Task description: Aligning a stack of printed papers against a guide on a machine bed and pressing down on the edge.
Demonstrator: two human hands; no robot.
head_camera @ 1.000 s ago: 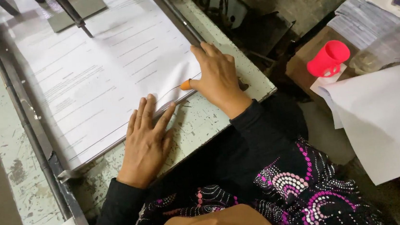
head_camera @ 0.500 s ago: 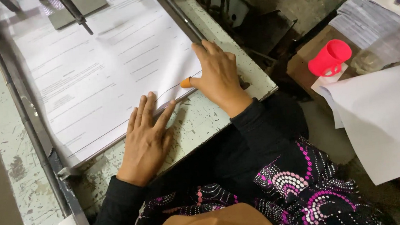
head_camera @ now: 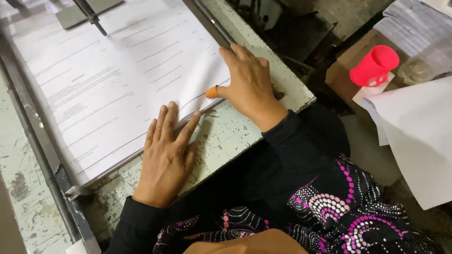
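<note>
Item: left hand [head_camera: 167,156]. The fingers [head_camera: 168,124] are lying spread and flat, gripping nothing, with their tips pressing on the near edge of the paper stack [head_camera: 118,82]; the palm is resting on the worn table [head_camera: 237,129] just below that edge.

Item: right hand [head_camera: 249,84]. The fingers are lying open and slightly curled over the stack's near right corner, closing on nothing. The thumb is wearing an orange rubber thumb cap [head_camera: 211,92], which is touching the paper's edge.

Item: paper stack. White sheets, large, printed with short lines of faint grey text and a denser block at the left. The top sheet is lying smooth and is bowing slightly along the near edge, where a thin dark line is showing between the sheets. The stack is sitting on the table between two dark metal rails [head_camera: 34,144], one along each long side, and is reaching up to a grey metal plate [head_camera: 87,5] at the far end.

Item: table. Pale paint, heavily chipped and speckled.

Item: surroundings. A red plastic cup [head_camera: 374,66] is standing well to the right on a cardboard box [head_camera: 341,70], with loose white sheets [head_camera: 439,130] lying just beside it and printed papers [head_camera: 418,20] piled beyond.
</note>
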